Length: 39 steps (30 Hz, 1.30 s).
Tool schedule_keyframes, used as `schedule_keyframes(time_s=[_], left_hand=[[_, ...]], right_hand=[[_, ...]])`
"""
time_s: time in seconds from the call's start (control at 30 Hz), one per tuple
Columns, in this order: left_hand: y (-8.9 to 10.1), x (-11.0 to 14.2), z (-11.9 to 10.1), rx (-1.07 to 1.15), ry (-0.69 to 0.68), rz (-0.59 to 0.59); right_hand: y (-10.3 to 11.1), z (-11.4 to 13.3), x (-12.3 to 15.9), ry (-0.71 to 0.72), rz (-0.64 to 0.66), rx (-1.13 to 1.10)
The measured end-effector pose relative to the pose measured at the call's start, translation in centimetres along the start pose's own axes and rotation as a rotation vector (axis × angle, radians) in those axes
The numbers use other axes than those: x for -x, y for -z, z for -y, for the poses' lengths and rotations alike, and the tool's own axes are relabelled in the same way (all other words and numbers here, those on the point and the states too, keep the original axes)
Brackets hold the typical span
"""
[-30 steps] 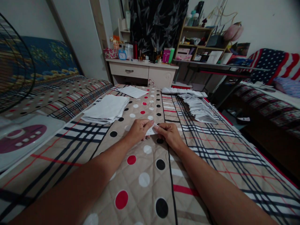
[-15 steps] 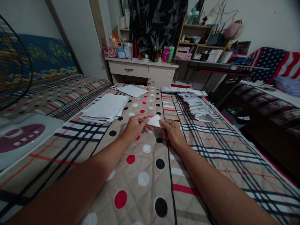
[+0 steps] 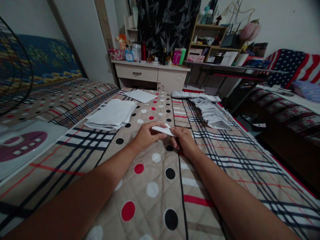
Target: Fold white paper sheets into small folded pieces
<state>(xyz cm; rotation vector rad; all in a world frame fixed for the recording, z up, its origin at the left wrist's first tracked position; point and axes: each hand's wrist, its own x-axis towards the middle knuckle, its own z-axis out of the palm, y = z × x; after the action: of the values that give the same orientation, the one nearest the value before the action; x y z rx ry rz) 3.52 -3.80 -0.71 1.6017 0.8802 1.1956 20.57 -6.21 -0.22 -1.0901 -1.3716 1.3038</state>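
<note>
A small folded piece of white paper [image 3: 163,130] is held between my two hands, just above the quilted bedspread [image 3: 152,173]. My left hand [image 3: 148,134] pinches its left end between thumb and fingers. At the right end, my right hand [image 3: 183,137] grips it with thumb and forefinger, the other fingers curled below. Beyond my left hand lies a stack of white paper sheets [image 3: 110,113], with another white sheet [image 3: 140,96] farther back. To the right is a fanned row of folded white papers [image 3: 211,113], and behind it a long bundle of folded paper [image 3: 196,96].
An electric fan's base [image 3: 27,143] stands at the left, its wire guard [image 3: 31,66] above. A white dresser [image 3: 136,74] with bottles and boxes is beyond the bed's far end. On the right are a desk shelf [image 3: 210,36] and a sofa [image 3: 282,70].
The folded paper has been turned and tilted between my hands. My left fingers have shifted from a tight pinch to a wider grip around its left end.
</note>
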Motion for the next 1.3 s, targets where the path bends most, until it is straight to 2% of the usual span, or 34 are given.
schedule_keyframes(time_s=[0.23, 0.4, 0.57, 0.63, 0.7, 0.77, 0.87, 0.97, 1.17, 1.3], left_hand=[[0.1, 0.2, -0.6, -0.031, -0.003, 0.007], [0.1, 0.3, -0.7, 0.074, 0.081, -0.031], [-0.2, 0.0, -0.1, 0.077, 0.029, -0.046], [-0.2, -0.1, 0.2, 0.034, 0.025, -0.073], [-0.3, 0.0, 0.3, -0.082, 0.034, -0.149], [-0.3, 0.2, 0.1, -0.260, 0.020, -0.209], [-0.5, 0.6, -0.2, -0.488, -0.045, -0.168], [-0.7, 0.7, 0.0, -0.630, -0.085, -0.129], [-0.8, 0.6, 0.4, -0.658, -0.099, -0.081], [-0.5, 0.7, 0.2, -0.492, -0.210, -0.064]], right_hand=[[0.0, -0.3, -0.3, 0.003, 0.044, -0.030], [-0.4, 0.0, 0.1, -0.018, 0.126, 0.005], [-0.9, -0.3, 0.2, -0.050, 0.271, 0.031], [-1.0, -0.6, 0.1, -0.044, 0.289, 0.080], [-1.2, -0.7, 0.1, 0.000, 0.247, 0.169], [-1.5, -0.7, 0.1, 0.089, 0.138, 0.287], [-2.0, -0.3, 0.2, 0.220, -0.058, 0.454], [-2.1, -0.3, 0.2, 0.254, -0.164, 0.549], [-1.4, -1.2, -0.4, 0.302, -0.252, 0.517], [-0.9, -1.7, -0.9, 0.255, -0.271, 0.439]])
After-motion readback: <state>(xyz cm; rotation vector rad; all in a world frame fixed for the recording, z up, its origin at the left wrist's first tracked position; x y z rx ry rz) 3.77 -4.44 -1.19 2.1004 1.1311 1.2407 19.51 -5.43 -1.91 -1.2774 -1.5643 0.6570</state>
